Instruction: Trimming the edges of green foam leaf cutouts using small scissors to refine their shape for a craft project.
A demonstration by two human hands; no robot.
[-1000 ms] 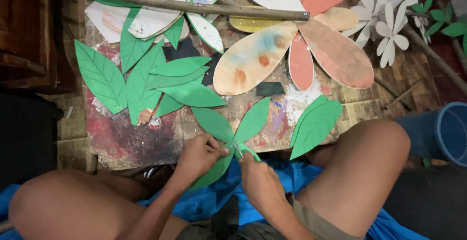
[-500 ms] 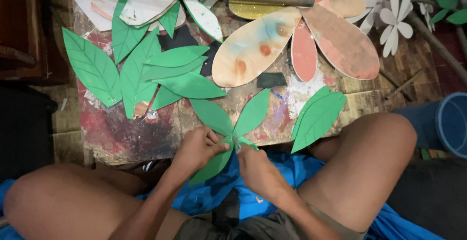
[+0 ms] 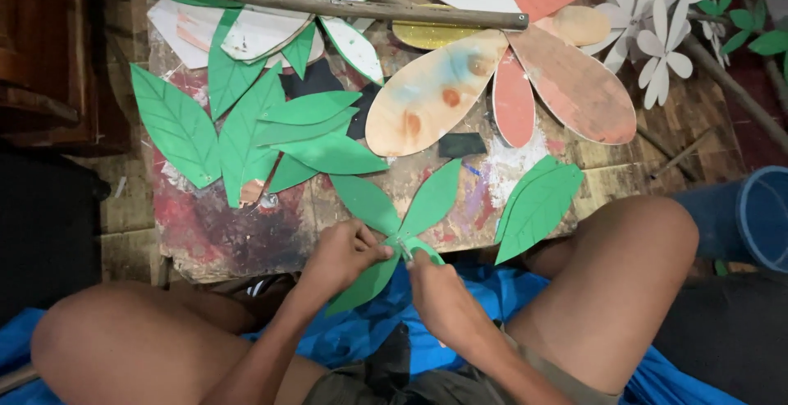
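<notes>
L hand [image 3: 345, 251] & R hand [image 3: 435, 290]: fingers of both pinched shut on centre joint of green leaf cluster [image 3: 400, 216] at near edge of paint-stained bench [image 3: 238, 233]; exact grip at joint hard to see. Cluster: flat card leaves, two fanning up, one hanging down over blue cloth [image 3: 484, 298]. Blue bucket [image 3: 759, 216] far R, cut off by frame, contents not visible; loose green leaves [image 3: 246, 126] and big petals [image 3: 509, 85] further back.

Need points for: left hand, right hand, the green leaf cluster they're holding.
left hand [image 3: 349, 251], head view, on the back of the hand.
right hand [image 3: 437, 288], head view, on the back of the hand.
green leaf cluster [image 3: 431, 200], head view, on the upper right leaf blade, clear of both hands.
</notes>
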